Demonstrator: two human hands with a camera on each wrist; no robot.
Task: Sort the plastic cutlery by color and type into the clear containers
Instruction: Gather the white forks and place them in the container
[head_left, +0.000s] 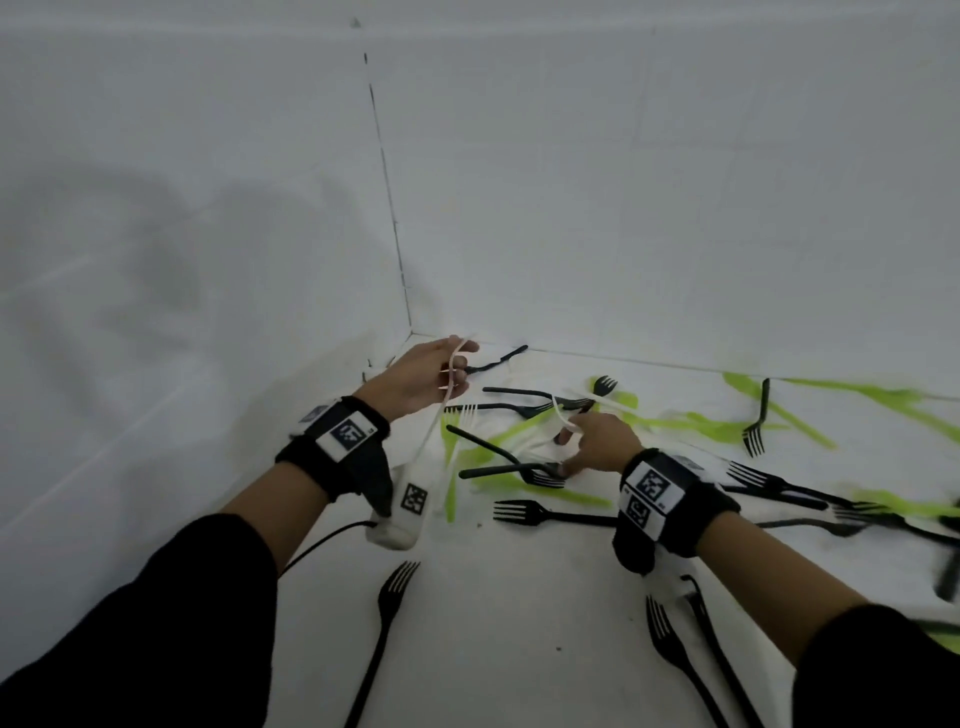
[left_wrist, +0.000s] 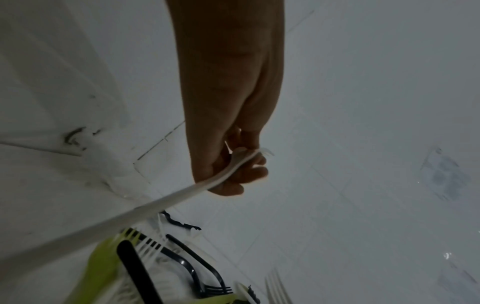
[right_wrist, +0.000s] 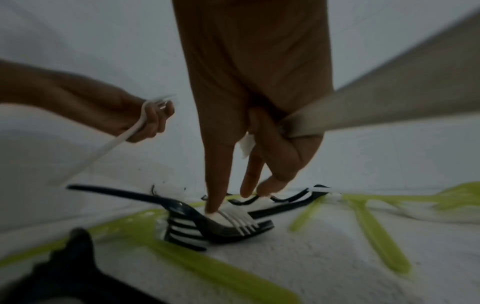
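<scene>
A white fork (head_left: 435, 415) is gripped in the raised left hand (head_left: 415, 379) at frame centre, while another white fork (right_wrist: 233, 218) is pinched by the lowered right hand (head_left: 597, 441).

White counter (head_left: 519, 649) bounded by two white walls (head_left: 623, 182) joined at a vertical corner seam (head_left: 387, 176), black wrist straps (head_left: 337, 452) fitted with printed square markers (head_left: 347, 433), black cable (head_left: 317, 545) laid on counter, black sleeves (head_left: 156, 623) worn.

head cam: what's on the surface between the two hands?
Head view: between left hand and right hand lie black forks, a white fork and green cutlery, overlapping; not bare.
</scene>
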